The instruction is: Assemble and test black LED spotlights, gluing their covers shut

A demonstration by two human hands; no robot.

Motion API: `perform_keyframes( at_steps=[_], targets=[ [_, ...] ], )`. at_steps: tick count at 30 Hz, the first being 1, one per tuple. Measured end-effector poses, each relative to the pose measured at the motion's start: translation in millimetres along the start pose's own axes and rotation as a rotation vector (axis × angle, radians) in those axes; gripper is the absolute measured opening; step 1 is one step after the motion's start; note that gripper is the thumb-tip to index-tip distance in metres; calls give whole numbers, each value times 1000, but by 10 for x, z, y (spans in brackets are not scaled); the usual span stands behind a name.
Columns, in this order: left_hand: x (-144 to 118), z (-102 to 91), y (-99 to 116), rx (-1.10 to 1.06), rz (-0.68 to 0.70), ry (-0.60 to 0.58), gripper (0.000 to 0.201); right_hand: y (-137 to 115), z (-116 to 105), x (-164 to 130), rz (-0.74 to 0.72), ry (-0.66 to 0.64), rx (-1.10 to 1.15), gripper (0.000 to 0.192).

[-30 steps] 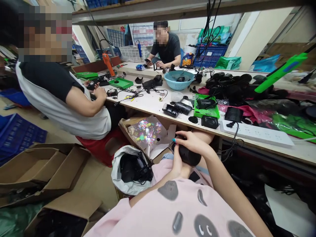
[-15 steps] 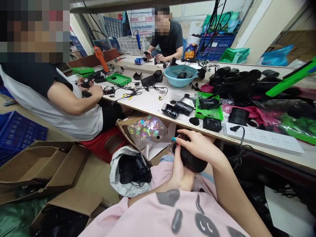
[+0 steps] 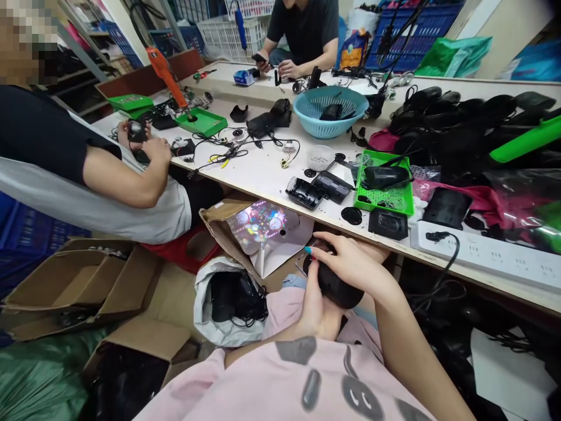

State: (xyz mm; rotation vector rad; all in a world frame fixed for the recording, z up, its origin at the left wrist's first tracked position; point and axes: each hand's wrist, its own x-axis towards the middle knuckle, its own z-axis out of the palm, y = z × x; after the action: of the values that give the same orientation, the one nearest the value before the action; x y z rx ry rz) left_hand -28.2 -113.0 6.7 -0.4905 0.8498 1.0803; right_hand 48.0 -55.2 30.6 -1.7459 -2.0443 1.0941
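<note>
Over my lap, below the table edge, I hold a black rounded device housing (image 3: 340,287) in both hands. My left hand (image 3: 319,309) cups it from below and the near side, thumb pressed against its end. My right hand (image 3: 357,263) lies over its top, fingers curled round it. A thin, clear or metallic edge shows at its left end; the detail there is too small to make out. On the table just above my hands are a black rectangular part (image 3: 388,224), a black disc (image 3: 352,216) and open black casing halves (image 3: 305,193).
A green tray (image 3: 409,204) and white power strip (image 3: 491,248) line the table edge. A blue basket (image 3: 309,124) stands farther back. A co-worker (image 3: 118,169) handles a black part at left; another person (image 3: 304,38) sits opposite. A white sack (image 3: 204,321) stands beside my lap.
The view has dipped and shifted slightly, so the table appears closer and higher. My hands keep nearly the same hold on the black housing.
</note>
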Motion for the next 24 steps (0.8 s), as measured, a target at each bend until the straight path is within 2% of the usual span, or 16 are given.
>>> perform_keyframes(
  at_steps=[3,16,23,24],
  targets=[
    [7,14,81,15,-67,28,42,36,-4,71,6,-19,18,49],
    [298,65,124,98,-42,91,50,130,-22,344,31,-100,98,46],
    [467,-84,285,170,-27,97,53,236,161,516,38,-73,234,49],
    [496,-125,327,182,18,104,52,240,177,531,36,-59,244,47]
  ],
)
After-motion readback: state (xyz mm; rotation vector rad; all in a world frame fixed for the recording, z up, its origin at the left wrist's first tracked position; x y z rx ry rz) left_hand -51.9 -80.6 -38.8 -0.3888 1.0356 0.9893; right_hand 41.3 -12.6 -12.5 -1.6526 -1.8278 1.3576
